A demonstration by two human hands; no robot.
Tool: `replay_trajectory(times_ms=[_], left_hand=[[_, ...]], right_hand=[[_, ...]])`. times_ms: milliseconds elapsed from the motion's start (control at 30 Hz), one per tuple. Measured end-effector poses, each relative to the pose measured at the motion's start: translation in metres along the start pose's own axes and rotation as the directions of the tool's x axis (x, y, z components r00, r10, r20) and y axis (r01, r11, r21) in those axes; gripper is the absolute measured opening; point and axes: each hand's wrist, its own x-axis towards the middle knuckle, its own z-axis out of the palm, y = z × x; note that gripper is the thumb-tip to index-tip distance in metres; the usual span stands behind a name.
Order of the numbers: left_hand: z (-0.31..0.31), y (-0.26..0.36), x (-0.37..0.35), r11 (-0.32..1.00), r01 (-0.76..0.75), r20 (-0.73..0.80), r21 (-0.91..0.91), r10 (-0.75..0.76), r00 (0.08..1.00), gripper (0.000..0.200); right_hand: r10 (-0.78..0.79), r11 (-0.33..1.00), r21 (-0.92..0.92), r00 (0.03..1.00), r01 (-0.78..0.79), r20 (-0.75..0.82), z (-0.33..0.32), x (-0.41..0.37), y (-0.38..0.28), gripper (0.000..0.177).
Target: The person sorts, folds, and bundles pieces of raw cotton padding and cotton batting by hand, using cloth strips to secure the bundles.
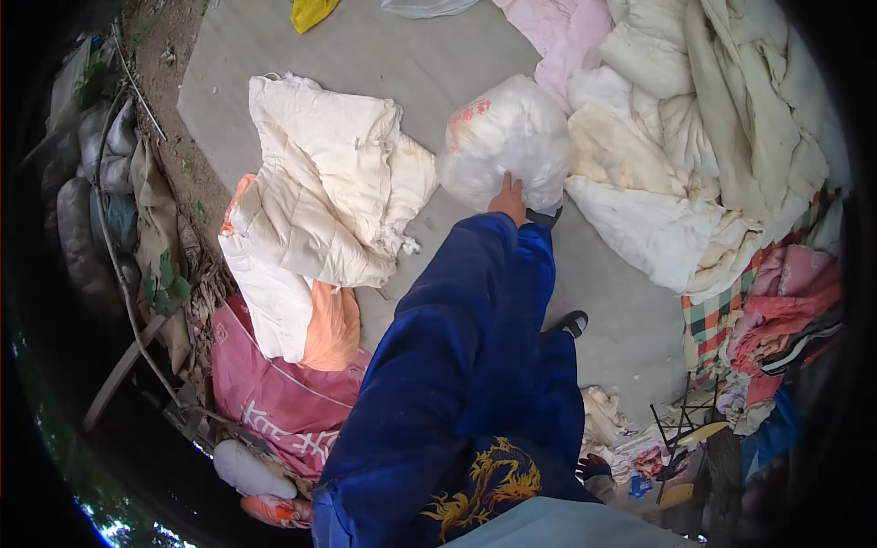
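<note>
A rounded, stuffed plastic bag [512, 132], whitish and translucent with red printing, sits in the upper middle of the head view. My left hand [509, 201] is on its near side, closed against the plastic. The index finger stretches over the bag and the other fingers are bent, partly hidden. A blue sleeve runs down from that wrist. My right hand is not visible. Left of the bag lies a folded cream quilt [324, 173] with an orange part [331, 329]. Right of it spreads a heap of off-white padding and quilts [662, 173].
Grey paving [375, 64] runs beneath everything. A red printed sheet [274, 384] lies at lower left. Pink cloth [555, 36] touches the heap, and a yellow bag [312, 13] is at the top. Checked cloth [708, 320] and red garments [776, 320] are at right. Branches line the left side.
</note>
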Motion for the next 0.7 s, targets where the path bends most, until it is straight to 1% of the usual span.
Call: replay_trajectory(times_ms=[33, 67, 133, 167, 200, 267, 300, 367, 400, 433, 467, 500, 533, 567, 600, 633, 667, 700], left_hand=[[0.002, -0.007, 0.010, 1.000, -0.008, 0.052, 0.017, 0.007, 0.999, 0.056], [0.007, -0.013, 0.015, 0.995, -0.038, 0.022, 0.088, 0.036, 0.999, 0.057], [0.024, -0.033, 0.028, 0.965, -0.106, -0.037, 0.239, 0.118, 0.992, 0.059], [0.021, -0.035, 0.027, 0.946, -0.089, -0.009, 0.313, 0.096, 0.995, 0.052], [0.017, -0.037, 0.026, 0.919, -0.071, 0.011, 0.387, 0.073, 0.997, 0.046], [0.019, -0.046, 0.029, 0.871, -0.036, 0.075, 0.489, -0.001, 0.997, 0.035], [0.019, -0.048, 0.028, 0.841, -0.020, 0.104, 0.540, -0.043, 0.994, 0.030], [0.006, -0.043, 0.016, 0.870, -0.042, 0.155, 0.492, -0.040, 0.987, 0.025], [-0.005, -0.038, 0.007, 0.880, -0.053, 0.180, 0.471, -0.037, 0.983, 0.025], [-0.026, -0.023, -0.007, 0.889, -0.103, 0.208, 0.445, 0.010, 0.978, 0.027], [-0.041, -0.013, -0.022, 0.898, -0.149, 0.223, 0.413, 0.059, 0.973, 0.027], [-0.054, -0.005, -0.038, 0.904, -0.196, 0.241, 0.381, 0.108, 0.965, 0.027], [-0.065, 0.004, -0.055, 0.905, -0.247, 0.258, 0.346, 0.161, 0.953, 0.027], [-0.074, 0.011, -0.074, 0.913, -0.291, 0.281, 0.285, 0.210, 0.936, 0.029], [-0.082, 0.014, -0.099, 0.918, -0.327, 0.306, 0.222, 0.253, 0.918, 0.031], [-0.091, 0.016, -0.128, 0.921, -0.357, 0.330, 0.158, 0.292, 0.898, 0.034], [-0.101, 0.021, -0.154, 0.932, -0.347, 0.325, 0.106, 0.297, 0.898, 0.034], [-0.110, 0.027, -0.182, 0.940, -0.337, 0.320, 0.053, 0.304, 0.898, 0.034]], right_hand=[[0.002, 1.000, 0.003, 1.000, -0.002, -0.002, -0.005, 0.003, 0.000, 0.035], [-0.043, 0.998, 0.036, 0.999, 0.043, 0.009, -0.010, 0.004, 0.006, 0.034], [-0.066, 0.994, 0.094, 0.997, 0.063, 0.039, -0.009, 0.001, 0.009, 0.031], [-0.017, 0.995, 0.095, 1.000, 0.019, -0.026, 0.001, -0.004, 0.003, 0.029], [-0.032, 0.997, 0.074, 0.998, 0.036, -0.053, 0.010, -0.011, 0.001, 0.030], [-0.048, 0.995, 0.082, 0.998, 0.051, -0.043, 0.021, -0.013, 0.001, 0.030], [-0.091, 0.994, 0.068, 0.996, 0.091, -0.006, 0.028, -0.016, -0.002, 0.031], [-0.200, 0.979, 0.063, 0.977, 0.196, 0.079, 0.039, -0.015, -0.002, 0.034], [-0.211, 0.978, 0.020, 0.975, 0.210, 0.077, 0.053, -0.020, -0.010, 0.036], [-0.225, 0.974, 0.016, 0.965, 0.225, 0.132, 0.062, -0.016, -0.016, 0.035], [-0.262, 0.964, 0.000, 0.955, 0.264, 0.142, 0.079, -0.022, -0.027, 0.035], [-0.314, 0.948, 0.016, 0.931, 0.317, 0.185, 0.102, -0.040, -0.046, 0.035], [-0.365, 0.923, -0.056, 0.910, 0.382, 0.196, 0.119, -0.036, -0.055, 0.037], [-0.456, 0.883, 0.001, 0.858, 0.469, 0.236, 0.146, -0.060, -0.074, 0.033], [-0.480, 0.848, -0.137, 0.851, 0.512, 0.211, 0.164, -0.060, -0.088, 0.031], [-0.575, 0.790, -0.084, 0.782, 0.607, 0.239, 0.187, -0.070, -0.100, 0.029], [-0.590, 0.772, -0.125, 0.775, 0.624, 0.224, 0.209, -0.093, -0.116, 0.031], [-0.693, 0.672, -0.062, 0.657, 0.737, 0.296, 0.222, -0.093, -0.119, 0.030]])
